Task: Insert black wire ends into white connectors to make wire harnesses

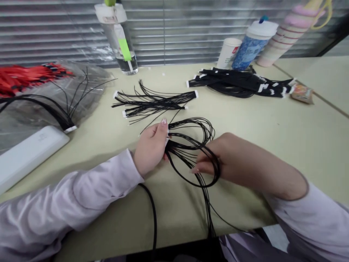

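Note:
My left hand (152, 145) pinches the white connector end of a bundle of thin black wires (191, 145), thumb on top. From there the wires fan out to the right in loops, and some strands hang down over the table's front edge. My right hand (214, 156) is at the right side of the loops, fingers bent together around some of the wires; exactly which strands it grips is hard to make out. Behind my hands lies a loose pile of black wire harnesses (158, 102) with white connectors.
A thick stack of black harnesses (240, 83) lies at the back right beside a small box (302, 94). Cups and bottles (251, 45) stand by the blinds. At left are a clear bottle (122, 47), bagged red wires (29, 78) and a white device (32, 153).

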A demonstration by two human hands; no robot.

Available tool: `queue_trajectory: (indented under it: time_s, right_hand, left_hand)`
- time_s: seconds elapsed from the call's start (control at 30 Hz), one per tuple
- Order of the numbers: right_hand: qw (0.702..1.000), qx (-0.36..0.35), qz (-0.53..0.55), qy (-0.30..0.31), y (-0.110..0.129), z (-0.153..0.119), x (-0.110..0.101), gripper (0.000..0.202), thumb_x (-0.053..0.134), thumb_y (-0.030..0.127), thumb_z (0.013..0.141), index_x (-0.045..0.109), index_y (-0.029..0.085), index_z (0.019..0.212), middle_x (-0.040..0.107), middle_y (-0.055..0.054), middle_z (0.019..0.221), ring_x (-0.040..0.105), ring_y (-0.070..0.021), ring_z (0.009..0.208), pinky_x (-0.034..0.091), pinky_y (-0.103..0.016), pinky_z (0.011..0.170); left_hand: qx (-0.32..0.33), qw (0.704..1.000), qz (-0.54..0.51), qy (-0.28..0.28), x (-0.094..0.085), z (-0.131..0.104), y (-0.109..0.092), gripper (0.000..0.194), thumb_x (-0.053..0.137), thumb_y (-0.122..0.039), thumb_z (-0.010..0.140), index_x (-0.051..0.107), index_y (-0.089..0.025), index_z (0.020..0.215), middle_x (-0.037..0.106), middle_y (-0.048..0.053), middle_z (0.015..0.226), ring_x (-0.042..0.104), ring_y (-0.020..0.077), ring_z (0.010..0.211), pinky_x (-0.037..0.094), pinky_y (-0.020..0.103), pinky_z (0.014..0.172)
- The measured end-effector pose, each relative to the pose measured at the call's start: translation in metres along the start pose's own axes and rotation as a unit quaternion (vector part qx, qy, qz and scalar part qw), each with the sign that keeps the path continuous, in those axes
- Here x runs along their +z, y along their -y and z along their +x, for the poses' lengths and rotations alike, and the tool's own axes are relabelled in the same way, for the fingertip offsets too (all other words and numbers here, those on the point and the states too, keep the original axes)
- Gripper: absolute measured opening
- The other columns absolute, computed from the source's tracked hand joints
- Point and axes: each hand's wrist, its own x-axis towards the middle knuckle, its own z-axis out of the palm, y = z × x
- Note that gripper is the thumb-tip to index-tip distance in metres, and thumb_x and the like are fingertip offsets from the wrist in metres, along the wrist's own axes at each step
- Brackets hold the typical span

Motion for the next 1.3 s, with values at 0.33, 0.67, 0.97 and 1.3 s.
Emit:
queue_trajectory:
  time_s: [0.33, 0.67, 0.97, 1.3]
  right_hand:
    - [0.996, -0.03, 0.005, -0.084, 0.011, 0.013, 0.03, 0.029, 0.035, 0.027, 0.09, 0.058, 0.017, 0.076, 0.056, 0.001, 0.065, 0.045, -0.0081, 0.058, 0.03, -0.024, 0.058]
    - [0.984, -0.02, -0.118, -0.131, 0.014, 0.011, 0.027, 0.021, 0.039, 0.023, 0.085, 0.056, 0.018, 0.075, 0.055, -0.003, 0.071, 0.046, -0.0127, 0.061, 0.028, -0.026, 0.056]
    - [0.921, 0.162, -0.21, -0.287, -0.01, -0.008, -0.016, 0.017, 0.051, 0.024, 0.076, 0.059, 0.018, 0.063, 0.051, -0.001, 0.046, 0.041, -0.0108, 0.044, 0.027, -0.026, 0.05]
    - [0.845, 0.266, -0.369, -0.281, -0.031, -0.009, -0.022, 0.052, 0.03, 0.044, 0.09, 0.068, 0.013, 0.073, 0.061, -0.012, 0.064, 0.049, -0.0161, 0.058, 0.015, -0.03, 0.052]
  left_hand:
    - [0.038, 0.998, 0.046, 0.018, -0.002, -0.002, -0.003, 0.041, 0.038, -0.051, 0.085, 0.04, -0.02, 0.058, 0.04, -0.005, 0.039, 0.043, 0.0084, 0.03, 0.034, 0.021, 0.031]
    - [0.028, 0.998, 0.042, 0.032, 0.0, -0.005, -0.012, 0.045, 0.036, -0.057, 0.083, 0.038, -0.02, 0.058, 0.04, -0.006, 0.039, 0.044, 0.0083, 0.029, 0.033, 0.021, 0.03]
    - [0.024, 0.998, 0.046, 0.036, 0.001, -0.007, -0.013, 0.044, 0.039, -0.057, 0.082, 0.041, -0.019, 0.059, 0.041, -0.006, 0.045, 0.045, 0.0072, 0.028, 0.035, 0.019, 0.026]
    - [0.028, 0.998, 0.047, 0.032, 0.001, -0.007, -0.014, 0.046, 0.038, -0.057, 0.082, 0.04, -0.019, 0.057, 0.039, -0.006, 0.043, 0.045, 0.0069, 0.028, 0.036, 0.018, 0.027]
